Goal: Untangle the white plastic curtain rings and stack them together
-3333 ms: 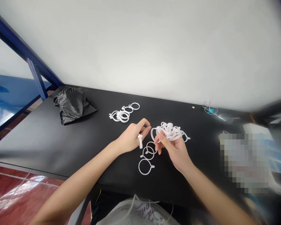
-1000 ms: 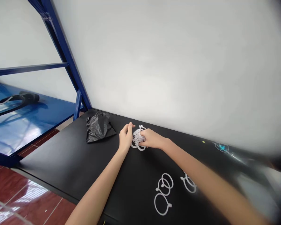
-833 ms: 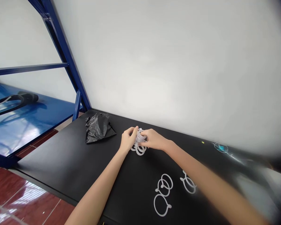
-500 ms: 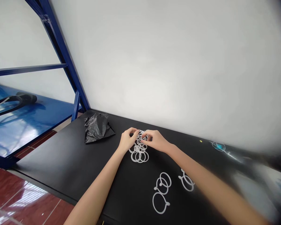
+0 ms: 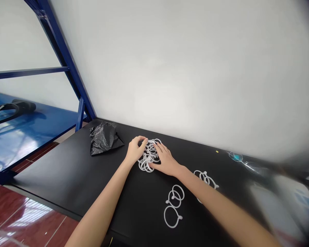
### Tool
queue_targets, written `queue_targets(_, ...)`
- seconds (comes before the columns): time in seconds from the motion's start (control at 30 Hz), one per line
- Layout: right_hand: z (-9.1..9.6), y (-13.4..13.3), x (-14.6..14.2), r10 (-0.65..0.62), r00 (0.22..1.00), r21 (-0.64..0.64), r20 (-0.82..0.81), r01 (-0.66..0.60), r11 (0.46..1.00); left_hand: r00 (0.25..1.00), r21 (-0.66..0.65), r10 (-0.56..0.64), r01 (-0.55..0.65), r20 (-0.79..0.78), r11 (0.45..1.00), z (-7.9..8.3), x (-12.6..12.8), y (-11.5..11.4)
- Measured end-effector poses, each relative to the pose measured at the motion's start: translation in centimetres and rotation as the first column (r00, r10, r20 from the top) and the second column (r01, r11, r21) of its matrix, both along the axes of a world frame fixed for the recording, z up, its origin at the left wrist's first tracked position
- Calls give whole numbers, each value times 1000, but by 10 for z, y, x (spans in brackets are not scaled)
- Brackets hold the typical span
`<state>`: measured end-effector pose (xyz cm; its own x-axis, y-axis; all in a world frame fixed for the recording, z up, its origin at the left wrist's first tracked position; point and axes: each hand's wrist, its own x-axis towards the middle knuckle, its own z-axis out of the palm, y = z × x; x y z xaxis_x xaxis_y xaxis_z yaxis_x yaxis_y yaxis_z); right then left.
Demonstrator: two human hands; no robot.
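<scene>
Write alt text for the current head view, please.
A person's left hand and right hand flank a pile of white rings on a black table. A crumpled black bag lies to the left; more rings lie nearer the camera.

Left hand (image 5: 135,150) curled, right hand (image 5: 166,161) spread

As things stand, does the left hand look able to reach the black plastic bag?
Probably yes: the black bag lies to the left of the left hand, and nothing visible stands between them.
</scene>
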<state>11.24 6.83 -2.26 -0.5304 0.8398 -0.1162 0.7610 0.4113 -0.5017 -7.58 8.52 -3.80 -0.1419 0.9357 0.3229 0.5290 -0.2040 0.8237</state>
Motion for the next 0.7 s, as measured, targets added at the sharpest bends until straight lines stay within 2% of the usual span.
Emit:
queue_targets(0.17,-10,2,-19,-79,988,85,-130,91,992,998,17,38,-37,-43,999,-2,-7,1)
queue_targets(0.3,2,-4,-15,-121,969,143,-217,154,978,994,40,80,-77,-73,996,0,-14,1)
queue_targets(0.4,18,-15,19,-151,936,200,-319,222,954,992,65,89,-83,-91,994,6,-13,-1)
queue_targets(0.43,23,-20,36,-162,877,234,-452,291,928,991,79,85,-78,-99,994,10,-10,-4)
queue_targets(0.53,29,-38,96,-265,808,227,-526,433,872,992,142,58,-41,-115,989,27,8,-20)
queue_targets(0.57,29,-44,115,-301,794,212,-528,466,859,993,170,25,-4,-120,985,35,15,-29)
queue_targets(0.6,28,-50,131,-330,787,190,-521,484,854,991,202,-66,88,-113,975,43,23,-38)
queue_targets(0.63,28,-56,145,-351,788,164,-506,487,858,971,189,-217,232,-97,954,51,30,-49)
queue_targets(0.67,29,-62,155,-366,803,125,-471,471,873,904,124,-418,427,-88,896,58,37,-59)
queue_targets(0.7,30,-68,162,-380,841,68,-385,436,897,804,46,-587,592,-89,804,64,43,-69)
